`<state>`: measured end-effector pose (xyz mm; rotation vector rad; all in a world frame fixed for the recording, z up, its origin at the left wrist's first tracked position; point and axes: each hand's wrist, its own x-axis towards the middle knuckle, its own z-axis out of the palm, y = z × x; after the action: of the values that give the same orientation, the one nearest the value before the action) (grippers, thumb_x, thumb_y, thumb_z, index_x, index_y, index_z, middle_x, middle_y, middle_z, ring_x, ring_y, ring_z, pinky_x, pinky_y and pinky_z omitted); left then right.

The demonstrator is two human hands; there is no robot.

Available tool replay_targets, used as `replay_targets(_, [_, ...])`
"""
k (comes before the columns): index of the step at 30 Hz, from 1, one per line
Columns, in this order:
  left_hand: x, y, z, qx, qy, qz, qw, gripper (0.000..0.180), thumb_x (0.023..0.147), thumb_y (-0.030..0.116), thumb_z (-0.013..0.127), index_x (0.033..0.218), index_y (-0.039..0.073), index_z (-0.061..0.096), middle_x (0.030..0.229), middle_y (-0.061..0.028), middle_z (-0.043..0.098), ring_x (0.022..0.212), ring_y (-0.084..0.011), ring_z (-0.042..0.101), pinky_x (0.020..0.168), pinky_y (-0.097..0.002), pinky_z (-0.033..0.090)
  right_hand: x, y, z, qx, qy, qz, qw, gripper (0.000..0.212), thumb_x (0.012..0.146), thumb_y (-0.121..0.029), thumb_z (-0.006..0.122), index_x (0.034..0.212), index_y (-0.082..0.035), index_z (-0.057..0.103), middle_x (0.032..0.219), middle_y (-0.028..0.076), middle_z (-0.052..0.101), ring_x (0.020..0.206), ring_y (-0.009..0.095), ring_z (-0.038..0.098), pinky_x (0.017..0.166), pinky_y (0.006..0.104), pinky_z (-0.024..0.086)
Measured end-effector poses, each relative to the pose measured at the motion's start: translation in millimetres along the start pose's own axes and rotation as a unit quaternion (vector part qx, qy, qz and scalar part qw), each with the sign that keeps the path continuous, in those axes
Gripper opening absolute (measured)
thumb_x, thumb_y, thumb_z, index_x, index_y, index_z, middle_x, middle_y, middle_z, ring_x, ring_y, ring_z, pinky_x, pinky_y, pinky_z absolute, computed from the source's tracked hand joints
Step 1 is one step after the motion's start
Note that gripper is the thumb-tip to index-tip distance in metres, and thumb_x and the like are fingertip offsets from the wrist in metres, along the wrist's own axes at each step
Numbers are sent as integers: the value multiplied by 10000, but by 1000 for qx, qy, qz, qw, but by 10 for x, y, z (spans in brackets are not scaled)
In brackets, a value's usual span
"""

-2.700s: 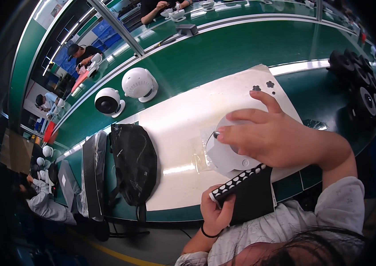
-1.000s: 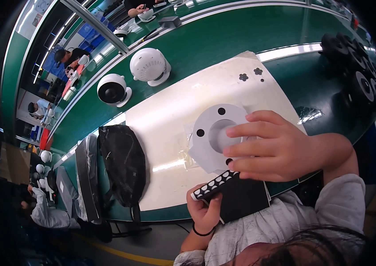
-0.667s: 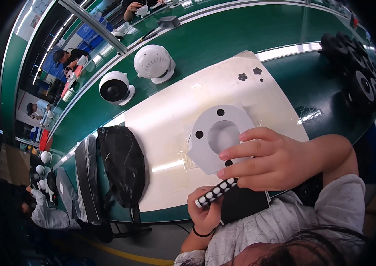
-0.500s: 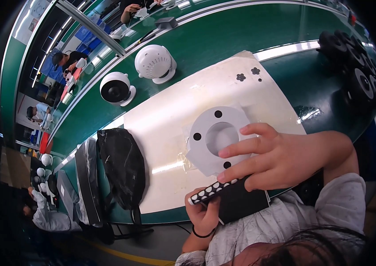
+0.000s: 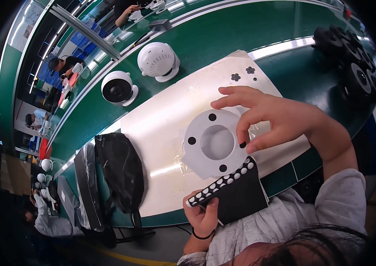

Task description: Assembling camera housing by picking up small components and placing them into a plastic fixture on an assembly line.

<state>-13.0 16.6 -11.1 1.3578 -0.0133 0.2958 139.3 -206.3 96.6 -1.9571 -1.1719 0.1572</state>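
My left hand (image 5: 202, 213) grips a black folded sheet of round pads (image 5: 237, 201); rows of white circles show along its upper edge. My right hand (image 5: 270, 117) pinches a small round black pad (image 5: 242, 145) between thumb and index finger, at the right side of a white ring-shaped part (image 5: 189, 155). Whether this pad touches the ring's face is unclear. The other fingers stretch out over the ring. Three more black pads sit on its face, at the top, left and bottom. The ring lies on a cream-coloured board (image 5: 161, 133), just beyond the sheet.
Two white rounded devices (image 5: 158, 60) stand on the green table behind the board. A black bag (image 5: 119, 170) lies at left. Several black round parts (image 5: 359, 82) are piled at far right. Flower-shaped black pieces (image 5: 236, 77) lie on the board's far corner. Other people work beyond.
My right hand has moved up and away from the sheet to the ring's right side, its thumb and index finger now pinched together. My left hand stays with the sheet.
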Motion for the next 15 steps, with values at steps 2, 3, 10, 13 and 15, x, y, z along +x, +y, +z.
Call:
replay_targets(2, [3, 7, -10, 6, 6, -5, 1000, 372, 748, -73, 554, 1060, -18, 359, 931, -112, 517, 782, -119, 519, 700, -232, 420, 6, 0, -25, -20, -8, -4, 1000, 132, 640, -186, 720, 723, -115, 645, 1324, 107, 358, 1296, 352, 138, 1014, 484, 148])
replay_targets(3, [8, 12, 7, 5, 4, -5, 1000, 372, 748, -73, 554, 1060, -18, 359, 931, -112, 517, 782, -119, 519, 700, -232, 420, -3, -6, -46, -43, -17, -6, 999, 145, 629, -189, 728, 730, -120, 650, 1320, 107, 364, 1294, 352, 142, 1013, 483, 151])
replay_targets(10, [39, 8, 145, 9, 16, 7, 1000, 383, 746, -72, 555, 1069, -18, 357, 940, -117, 520, 808, -125, 529, 726, -238, 426, -73, 38, -123, -70, -4, -58, 996, 139, 615, -124, 721, 745, -131, 672, 1265, 93, 432, 1274, 335, 214, 998, 461, 193])
replay_targets(13, [33, -13, 151, 7, 15, 5, 1000, 388, 744, -72, 557, 1071, -18, 355, 943, -117, 519, 810, -126, 528, 729, -236, 425, -92, 38, -131, -77, 3, -63, 995, 126, 630, -99, 709, 748, -130, 675, 1229, 79, 471, 1258, 329, 253, 977, 447, 226])
replay_targets(15, [31, -26, 148, 5, 14, 5, 1000, 389, 744, -72, 557, 1072, -18, 355, 944, -116, 518, 810, -125, 527, 728, -234, 424, -96, 36, -137, -92, 1, -82, 992, 110, 654, -127, 692, 760, -124, 661, 1198, 40, 494, 1253, 288, 279, 975, 429, 243])
